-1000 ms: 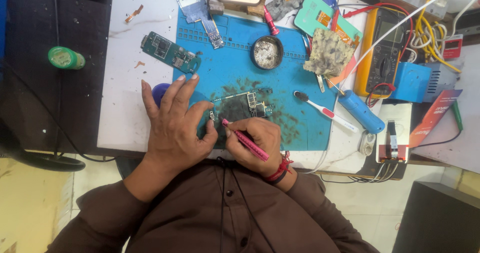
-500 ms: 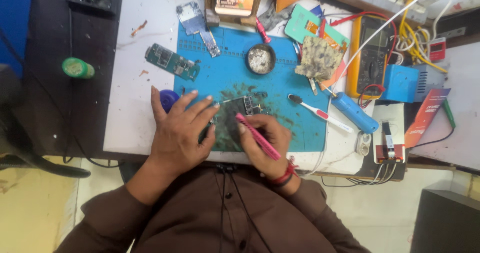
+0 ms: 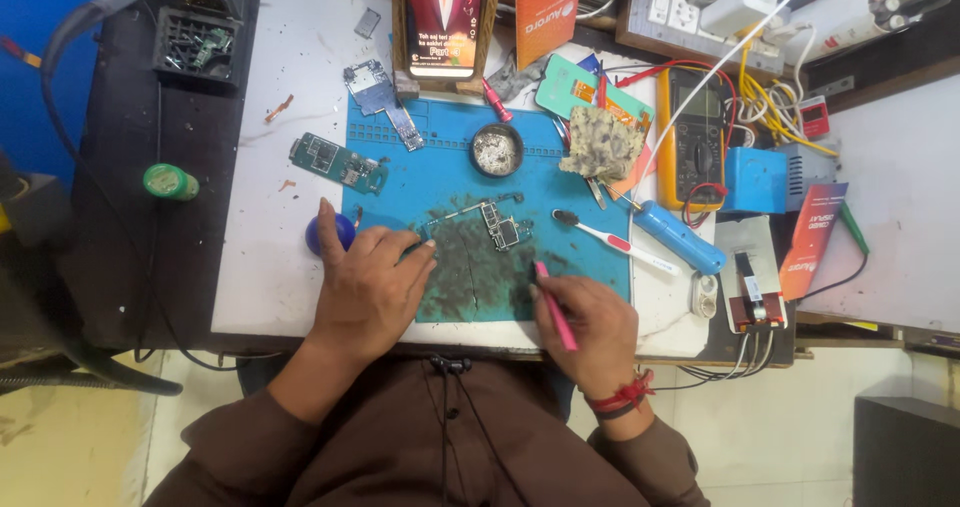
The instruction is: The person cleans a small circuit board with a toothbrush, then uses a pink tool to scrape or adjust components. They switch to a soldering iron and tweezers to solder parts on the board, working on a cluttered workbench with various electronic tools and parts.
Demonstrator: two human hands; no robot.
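My left hand (image 3: 372,285) lies flat on the blue work mat (image 3: 590,257), fingers spread, fingertips close to a thin metal strip that leads to a small circuit board (image 3: 502,225). My right hand (image 3: 585,319) rests at the mat's near edge and holds a pink pen-like tool (image 3: 553,304), its tip pointing up towards the board without touching it. Dark grime covers the mat between the hands.
A toothbrush (image 3: 612,244), blue cylinder tool (image 3: 678,237), round tin (image 3: 497,150), green circuit board (image 3: 338,162), multimeter (image 3: 700,137), dirty sponge (image 3: 601,145) and a phone on a stand (image 3: 443,22) surround the mat. A blue ball (image 3: 330,234) sits by my left hand.
Both hands have pulled back from the circuit board, which now lies uncovered on the mat. The pink tool's tip has left the board. The camera view has shifted nearer.
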